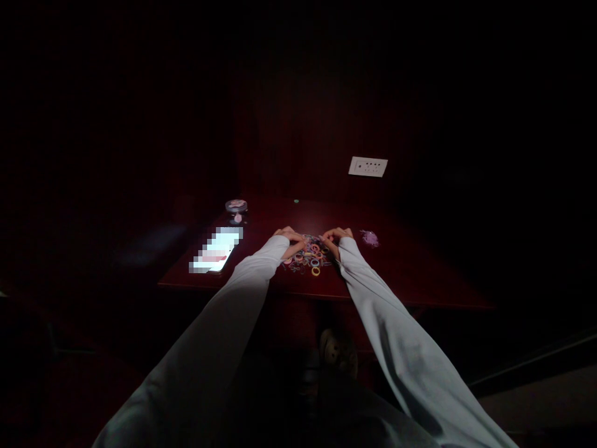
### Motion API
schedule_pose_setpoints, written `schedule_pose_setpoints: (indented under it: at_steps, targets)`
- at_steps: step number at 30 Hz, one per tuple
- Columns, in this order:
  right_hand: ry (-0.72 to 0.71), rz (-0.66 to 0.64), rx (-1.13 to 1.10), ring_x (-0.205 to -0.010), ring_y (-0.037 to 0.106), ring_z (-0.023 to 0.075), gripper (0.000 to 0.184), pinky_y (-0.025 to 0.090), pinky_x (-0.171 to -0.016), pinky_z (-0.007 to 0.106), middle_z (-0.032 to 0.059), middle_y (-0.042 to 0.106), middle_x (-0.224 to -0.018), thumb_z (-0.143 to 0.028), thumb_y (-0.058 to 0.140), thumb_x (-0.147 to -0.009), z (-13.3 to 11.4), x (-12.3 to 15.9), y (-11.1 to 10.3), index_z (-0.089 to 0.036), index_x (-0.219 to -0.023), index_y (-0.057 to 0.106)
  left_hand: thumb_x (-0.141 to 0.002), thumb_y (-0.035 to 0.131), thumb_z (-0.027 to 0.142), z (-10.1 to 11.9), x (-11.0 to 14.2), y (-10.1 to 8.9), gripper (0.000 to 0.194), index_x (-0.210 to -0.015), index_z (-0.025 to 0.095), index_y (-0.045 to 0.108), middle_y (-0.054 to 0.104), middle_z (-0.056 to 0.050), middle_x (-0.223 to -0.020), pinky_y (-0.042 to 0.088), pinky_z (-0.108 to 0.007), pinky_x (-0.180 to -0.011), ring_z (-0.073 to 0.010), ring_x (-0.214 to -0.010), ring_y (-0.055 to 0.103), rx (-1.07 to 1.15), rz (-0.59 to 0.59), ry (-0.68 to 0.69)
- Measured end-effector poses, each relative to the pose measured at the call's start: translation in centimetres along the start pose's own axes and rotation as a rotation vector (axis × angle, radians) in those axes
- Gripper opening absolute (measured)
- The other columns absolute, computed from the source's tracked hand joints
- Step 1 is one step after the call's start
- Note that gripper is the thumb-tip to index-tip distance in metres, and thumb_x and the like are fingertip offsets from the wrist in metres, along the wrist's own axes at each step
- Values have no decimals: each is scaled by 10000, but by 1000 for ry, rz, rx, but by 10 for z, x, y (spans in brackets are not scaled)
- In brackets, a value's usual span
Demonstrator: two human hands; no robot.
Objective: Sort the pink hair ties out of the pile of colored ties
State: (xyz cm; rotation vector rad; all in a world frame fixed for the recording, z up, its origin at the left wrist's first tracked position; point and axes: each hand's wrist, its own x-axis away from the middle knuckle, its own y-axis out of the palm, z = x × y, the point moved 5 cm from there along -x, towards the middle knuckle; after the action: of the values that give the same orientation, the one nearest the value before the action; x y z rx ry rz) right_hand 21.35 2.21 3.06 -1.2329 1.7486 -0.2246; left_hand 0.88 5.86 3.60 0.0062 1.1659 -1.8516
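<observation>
A loose pile of small, many-coloured hair ties (316,271) lies on the dark red table in front of me. My left hand (292,235) is at the pile's left edge, its fingers curled together over the ties. From the right side my right hand (336,236) reaches in, thumb and fingers pinched close to the left fingertips. Whatever sits between the fingers of either hand is too small to make out. Right of my right hand lies a separate small heap of purple bands (370,238).
A lit phone (219,250), partly blurred, lies on the left of the table (401,274). Behind it stands a round clear container (236,206). One green ring (296,201) lies near the back. A white socket plate (368,167) is on the wall. The surroundings are very dark.
</observation>
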Motion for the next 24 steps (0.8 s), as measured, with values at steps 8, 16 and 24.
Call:
schedule_pose_setpoints:
  at_steps: [8, 16, 24]
  targets:
    - [31, -31, 24, -897, 530, 238, 343, 408, -878, 377, 46, 650, -803, -537, 629, -930, 1, -2, 3, -238, -817, 752, -1011, 583, 371, -7, -4, 9, 365, -761, 278, 832, 826, -21, -1068, 450, -394, -1107, -218, -1116, 675, -1, 32, -18]
    - [274, 121, 288, -974, 507, 285, 290, 334, -884, 423, 97, 712, -946, -461, 602, -951, 21, -2, -22, -230, -859, 752, -1017, 561, 397, -7, -3, 8, 379, -774, 277, 826, 825, -9, -1085, 440, -368, -1138, -204, -1169, 664, 21, -24, -25]
    - [237, 224, 450, -1071, 505, 351, 223, 307, -934, 494, 151, 716, -976, -372, 584, -959, 30, 4, -32, -221, -881, 728, -1007, 582, 382, -7, -4, 9, 372, -741, 266, 815, 825, -29, -1075, 478, -390, -1104, -224, -1148, 674, 14, -28, -42]
